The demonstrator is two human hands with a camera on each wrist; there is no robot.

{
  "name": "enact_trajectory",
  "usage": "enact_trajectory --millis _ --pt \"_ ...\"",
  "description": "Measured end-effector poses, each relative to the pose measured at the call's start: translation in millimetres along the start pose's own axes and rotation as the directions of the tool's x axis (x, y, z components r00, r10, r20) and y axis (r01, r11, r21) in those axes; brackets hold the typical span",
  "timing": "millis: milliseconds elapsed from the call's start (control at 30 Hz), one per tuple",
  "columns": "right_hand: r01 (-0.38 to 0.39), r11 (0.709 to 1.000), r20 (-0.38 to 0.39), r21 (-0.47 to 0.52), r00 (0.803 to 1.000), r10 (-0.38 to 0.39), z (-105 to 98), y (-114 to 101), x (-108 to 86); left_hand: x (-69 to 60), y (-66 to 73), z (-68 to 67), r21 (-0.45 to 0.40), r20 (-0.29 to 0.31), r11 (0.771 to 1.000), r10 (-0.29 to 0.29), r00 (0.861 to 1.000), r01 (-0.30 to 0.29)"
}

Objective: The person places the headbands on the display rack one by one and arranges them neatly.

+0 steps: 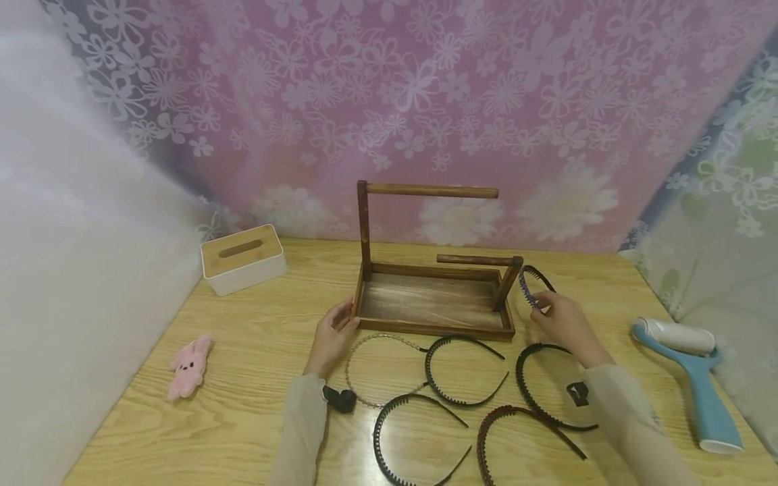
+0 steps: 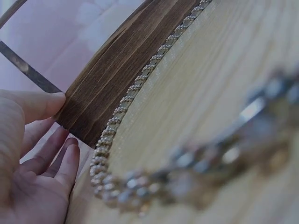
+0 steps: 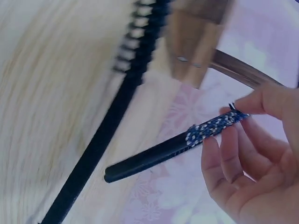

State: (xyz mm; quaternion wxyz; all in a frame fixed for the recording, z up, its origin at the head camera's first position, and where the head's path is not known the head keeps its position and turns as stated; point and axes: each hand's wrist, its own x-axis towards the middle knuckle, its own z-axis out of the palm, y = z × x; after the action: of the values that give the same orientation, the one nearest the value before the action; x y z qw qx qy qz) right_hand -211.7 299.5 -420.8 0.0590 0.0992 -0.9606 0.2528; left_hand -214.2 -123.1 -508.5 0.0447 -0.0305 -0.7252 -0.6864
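The left hand (image 1: pixel 331 335) is holding the near left corner of a wooden stand (image 1: pixel 434 328) at the centre of the frame, its thumb lying on the front wall and its loosely bent fingers touching the left end. The stand is resting on the wooden table (image 1: pixel 243 378), a tall post with a bar rising at its left end and a shorter post with a bar standing at its right. Just beside that shorter post, right of centre, the right hand (image 1: pixel 564 326) is pinching a blue beaded headband (image 3: pixel 210 129) between thumb and fingers, keeping it off the table; its plain black ends are showing in the right wrist view. In the lower middle of the frame a pale beaded headband (image 1: pixel 348 370) is lying just in front of the stand, its ends meeting a small black headband (image 1: pixel 429 371) at its right. Below them another black headband (image 1: pixel 378 439) is lying near the bottom edge, and a dark red headband (image 1: pixel 482 442) beside it is crossing a large black headband (image 1: pixel 521 371) near the right sleeve (image 1: pixel 629 415). A blue-handled lint roller (image 1: pixel 705 398) is lying at the far right. A white tissue box (image 1: pixel 246 275) with a wooden top is sitting at upper left, and a pink plush toy (image 1: pixel 188 368) is lying at lower left. A flowered pink cloth (image 1: pixel 419 101) is hanging behind everything.
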Motion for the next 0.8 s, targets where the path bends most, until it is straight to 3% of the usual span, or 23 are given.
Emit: enact_trajectory --millis 167,267,367,467,600,800 --pt "-0.073 0.992 -0.110 0.099 0.990 0.084 -15.0 -1.0 -6.8 -2.6 1.7 2.2 0.008 -0.007 1.000 0.011 1.000 -0.011" --pt "-0.144 0.968 -0.130 0.203 0.976 0.173 -22.9 1.1 -10.1 -3.0 1.7 3.1 0.018 -0.011 1.000 0.012 1.000 -0.012" --pt "-0.190 0.909 -0.134 0.370 0.958 0.255 -29.6 3.4 -10.5 -2.4 1.2 3.4 0.010 -0.010 1.000 0.006 1.000 -0.006" --pt "-0.183 0.838 -0.141 0.514 0.945 0.294 -35.9 2.7 -8.4 -1.8 -0.2 3.5 0.007 -0.010 1.000 0.000 1.000 0.000" --pt "-0.143 0.788 -0.166 0.599 0.941 0.296 -45.3 -4.2 -3.4 -2.4 -0.2 3.3 0.024 -0.019 1.000 -0.016 1.000 0.017" --pt "-0.014 0.637 -0.233 0.771 0.924 0.302 -57.5 -26.2 10.2 -4.1 1.8 3.1 0.024 -0.024 1.000 -0.002 1.000 0.003"
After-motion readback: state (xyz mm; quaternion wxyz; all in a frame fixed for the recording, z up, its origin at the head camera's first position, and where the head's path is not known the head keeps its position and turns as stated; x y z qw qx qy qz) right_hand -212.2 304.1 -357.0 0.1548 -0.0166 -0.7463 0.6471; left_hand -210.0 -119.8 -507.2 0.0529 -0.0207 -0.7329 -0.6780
